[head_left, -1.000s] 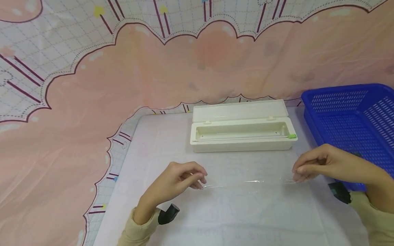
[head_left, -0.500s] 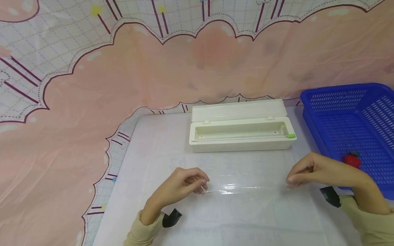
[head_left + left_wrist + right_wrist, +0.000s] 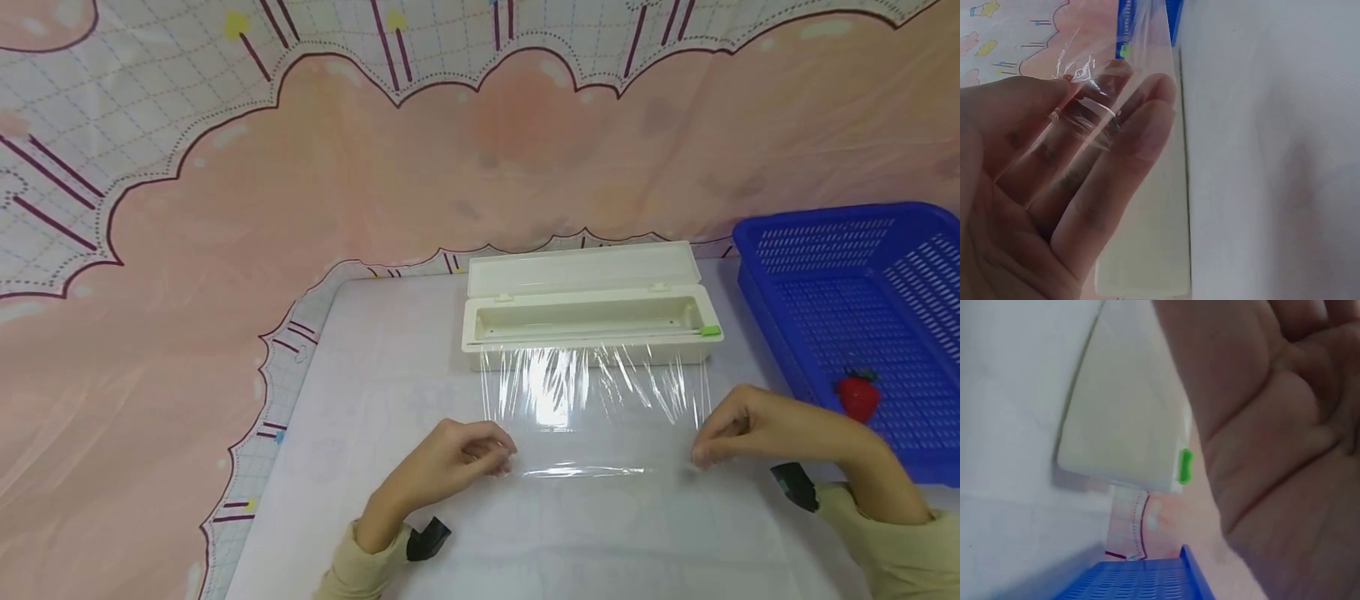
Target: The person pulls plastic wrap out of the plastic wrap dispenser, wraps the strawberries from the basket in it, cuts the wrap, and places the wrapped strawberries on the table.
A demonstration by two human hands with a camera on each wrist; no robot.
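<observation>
A sheet of clear plastic wrap (image 3: 551, 400) spans the space between the two hands, with bright streaks running back to the front of an open white wrap dispenser box (image 3: 585, 271). Its left corner is pinched by my left hand (image 3: 450, 462); in the left wrist view the film (image 3: 1088, 78) lies between thumb and fingers. At the right corner, my right hand (image 3: 787, 429) pinches the wrap. The right wrist view shows mainly that palm (image 3: 1272, 425), its fingertips out of frame. A green slider (image 3: 710, 331) sits at the right end of the box's cutting rail.
Beside the box on the right stands a blue plastic basket (image 3: 776, 333) with a red strawberry (image 3: 857, 396) in it. A white cloth (image 3: 375, 358) covers the table. Behind hangs a pink patterned curtain (image 3: 450, 183).
Both hands have moved slightly toward the person and closer together, holding the wrap. The sheet now catches light up to the box front. The strawberry has come into view.
</observation>
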